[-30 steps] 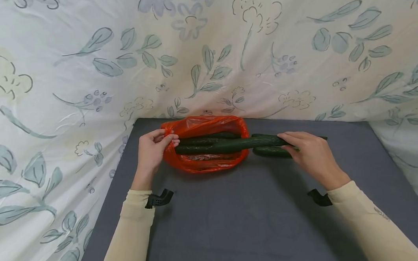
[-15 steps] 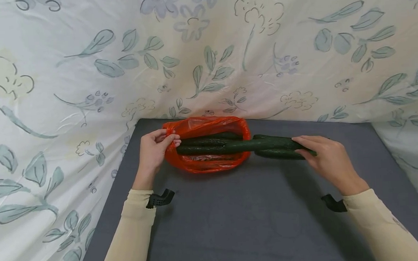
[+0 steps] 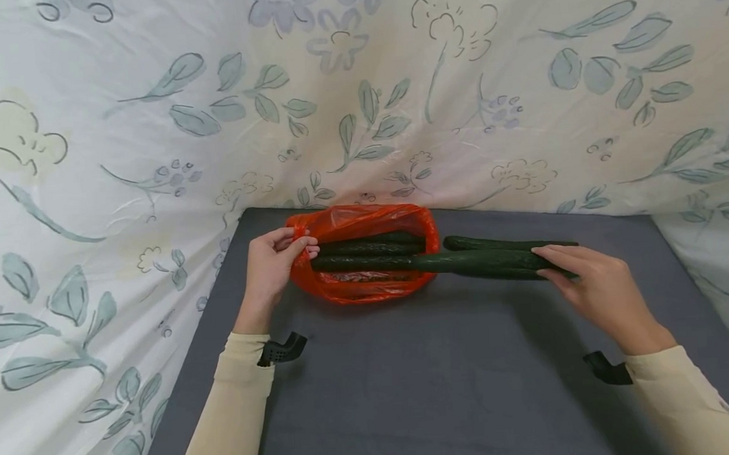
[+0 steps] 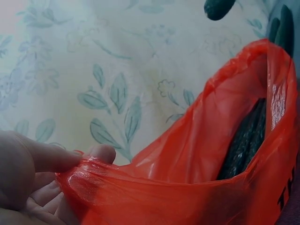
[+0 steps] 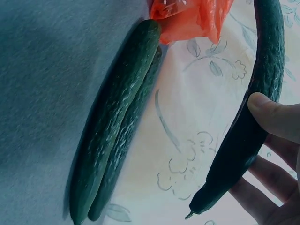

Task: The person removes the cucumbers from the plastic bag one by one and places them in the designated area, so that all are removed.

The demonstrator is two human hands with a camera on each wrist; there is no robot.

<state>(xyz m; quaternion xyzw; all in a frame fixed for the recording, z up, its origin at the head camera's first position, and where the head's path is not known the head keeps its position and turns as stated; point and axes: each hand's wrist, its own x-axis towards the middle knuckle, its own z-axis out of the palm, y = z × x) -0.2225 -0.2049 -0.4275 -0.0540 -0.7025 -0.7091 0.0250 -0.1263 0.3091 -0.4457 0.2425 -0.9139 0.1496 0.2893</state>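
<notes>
My left hand [image 3: 274, 266] pinches the left rim of a red plastic bag [image 3: 368, 292], whose mouth is held wide. Dark green cucumbers [image 3: 365, 247] lie inside it, seen partly in the left wrist view too. My right hand [image 3: 603, 290] grips another cucumber [image 5: 239, 159] near its stem end, thumb on one side and fingers on the other. That cucumber is raised, its far tip [image 4: 219, 7] over the bag's right rim in the head view. Beneath it, two cucumbers [image 5: 112, 122] lie side by side on the table, the nearer one mostly hidden in the head view.
A dark grey table [image 3: 409, 376] carries everything. Behind it and along its sides hangs a pale cloth [image 3: 358, 104] printed with leaves and flowers. A black wrist mount [image 3: 282, 348] sits on my left wrist, another [image 3: 608, 368] on my right.
My right hand has moved right and slightly nearer, drawing the gripped cucumber's tip from over the bag's middle towards its right rim. My left hand keeps its pinch on the bag.
</notes>
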